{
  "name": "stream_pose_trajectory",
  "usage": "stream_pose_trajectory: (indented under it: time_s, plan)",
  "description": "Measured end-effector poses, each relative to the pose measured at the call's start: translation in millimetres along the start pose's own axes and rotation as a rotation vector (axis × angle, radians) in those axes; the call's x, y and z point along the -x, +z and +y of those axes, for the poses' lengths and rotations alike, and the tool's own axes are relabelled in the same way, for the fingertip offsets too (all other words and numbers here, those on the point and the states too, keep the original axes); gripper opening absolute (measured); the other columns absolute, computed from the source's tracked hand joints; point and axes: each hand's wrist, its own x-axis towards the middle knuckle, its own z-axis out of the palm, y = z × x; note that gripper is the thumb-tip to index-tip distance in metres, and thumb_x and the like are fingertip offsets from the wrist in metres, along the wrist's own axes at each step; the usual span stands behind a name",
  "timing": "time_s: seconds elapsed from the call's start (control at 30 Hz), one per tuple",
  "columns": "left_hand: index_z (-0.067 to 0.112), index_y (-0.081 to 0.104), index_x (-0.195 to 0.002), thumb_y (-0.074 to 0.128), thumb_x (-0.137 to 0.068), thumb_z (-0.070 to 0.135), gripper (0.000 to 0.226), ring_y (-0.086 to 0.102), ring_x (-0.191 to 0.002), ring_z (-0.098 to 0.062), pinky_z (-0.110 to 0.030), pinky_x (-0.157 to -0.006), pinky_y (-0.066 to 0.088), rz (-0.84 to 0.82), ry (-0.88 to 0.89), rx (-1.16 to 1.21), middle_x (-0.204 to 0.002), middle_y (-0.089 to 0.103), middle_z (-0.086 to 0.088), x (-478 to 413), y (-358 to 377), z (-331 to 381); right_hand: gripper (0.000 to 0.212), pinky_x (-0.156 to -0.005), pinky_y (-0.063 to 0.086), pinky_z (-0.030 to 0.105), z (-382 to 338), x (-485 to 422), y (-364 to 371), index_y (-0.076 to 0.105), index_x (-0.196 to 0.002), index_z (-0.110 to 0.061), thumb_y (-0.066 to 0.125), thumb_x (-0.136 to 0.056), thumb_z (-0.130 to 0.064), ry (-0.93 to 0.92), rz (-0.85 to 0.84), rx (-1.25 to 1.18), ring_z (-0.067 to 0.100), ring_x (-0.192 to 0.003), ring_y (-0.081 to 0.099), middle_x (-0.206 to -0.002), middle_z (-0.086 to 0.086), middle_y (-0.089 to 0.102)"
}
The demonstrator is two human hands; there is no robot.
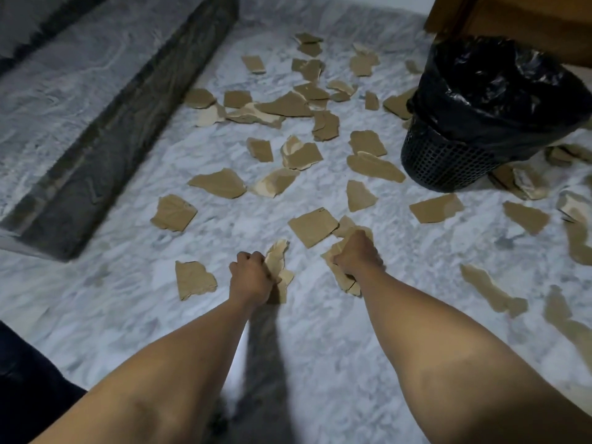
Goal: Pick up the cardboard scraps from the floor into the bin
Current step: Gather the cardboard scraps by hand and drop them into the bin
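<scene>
Undersides of both fists were hidden. Left hand [251, 274] gripped a scrap [277, 261] — long axis running away from the person; right hand [357, 254] clutched a wad of scraps [342, 277]. Loose scraps [219, 183] lay around the bin [448, 161].

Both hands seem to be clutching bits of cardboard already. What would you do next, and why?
Probably lift both handfuls toward the bin ahead on the right and drop them in. The left hand and right hand each grip scraps, so neither can easily take more.
</scene>
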Motion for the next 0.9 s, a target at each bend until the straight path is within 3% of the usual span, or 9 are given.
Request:
stream_pose_trajectory:
  time_s: [0.07,0.13,0.23,0.37,0.53,0.7,0.9]
  plan:
    - [0.018,0.055,-0.111,0.086,-0.07,0.03,0.053,0.057,-0.103,-0.032,-0.043,-0.084,0.054,-0.06,-0.003,0.174,-0.115,0.051,-0.01,-7.1,-0.5,5.7,0.074,-0.101,0.035,0.045,-0.2,-1.6,-3.8,0.035,-0.14,-0.013,0.078,-0.082,-0.03,-0.01,-0.037,-0.023,0.035,-0.123,0.052,-0.137,0.007,0.049]
    - [0.018,0.051,-0.111,0.086,-0.067,0.022,0.056,0.063,-0.094,-0.03,-0.043,-0.079,0.057,-0.105,-0.009,0.284,-0.106,0.058,-0.006,-9.4,-1.8,12.8,0.055,-0.09,0.034,0.04,-1.0,-5.3,-11.8,0.047,-0.133,-0.01,0.072,-0.088,-0.029,-0.059,-0.109,0.059,0.033,-0.12,0.054,-0.131,0.008,0.056]
    - [0.013,0.054,-0.112,0.086,-0.069,0.024,0.054,0.062,-0.093,-0.028,-0.035,-0.075,0.054,-0.175,0.037,0.171,-0.102,0.059,-0.004,-14.0,-2.4,22.9,0.034,-0.091,0.035,0.043,-4.0,-16.9,-28.5,0.06,-0.116,-0.019,0.067,-0.087,-0.035,-0.114,-0.026,0.228,0.031,-0.119,0.052,-0.123,0.006,0.057]
    - [0.01,0.061,-0.099,0.076,-0.078,0.028,0.031,0.06,-0.093,-0.03,-0.036,-0.07,0.05,-0.117,0.228,-0.035,-0.101,0.061,-0.011,-24.6,-2.6,44.8,0.043,-0.097,0.038,0.048,-2.7,-28.8,-33.9,0.057,-0.126,-0.024,0.067,-0.086,-0.039,-0.151,0.028,0.402,0.028,-0.124,0.038,-0.134,0.002,0.038]
    - [0.014,0.057,-0.119,0.068,-0.084,0.027,0.039,0.041,-0.112,-0.033,-0.041,-0.08,0.048,0.049,0.421,-0.205,-0.129,0.039,-0.01,-49.8,9.8,69.2,0.053,-0.102,0.038,0.049,5.9,-39.3,-19.2,0.053,-0.134,-0.02,0.067,-0.087,-0.042,-0.196,-0.007,0.309,0.024,-0.132,0.035,-0.139,-0.001,0.034]
    - [0.017,0.053,-0.131,0.064,-0.084,0.029,0.05,0.03,-0.131,-0.038,-0.042,-0.095,0.043,-0.078,0.365,-0.344,-0.151,0.021,-0.011,-78.1,15.6,89.2,0.049,-0.102,0.034,0.046,4.0,-44.8,-17.8,0.054,-0.13,-0.021,0.067,-0.089,-0.044,-0.148,-0.022,0.306,0.027,-0.131,0.035,-0.135,0.005,0.04]
    - [0.014,0.052,-0.134,0.06,-0.088,0.024,0.048,0.035,-0.12,-0.038,-0.044,-0.093,0.047,-0.177,0.318,-0.373,-0.136,0.034,-0.013,-82.7,7.1,122.0,0.052,-0.104,0.036,0.048,7.0,-50.9,-15.5,0.053,-0.132,-0.021,0.07,-0.086,-0.041,-0.101,-0.047,0.202,0.032,-0.13,0.04,-0.137,0.009,0.038]
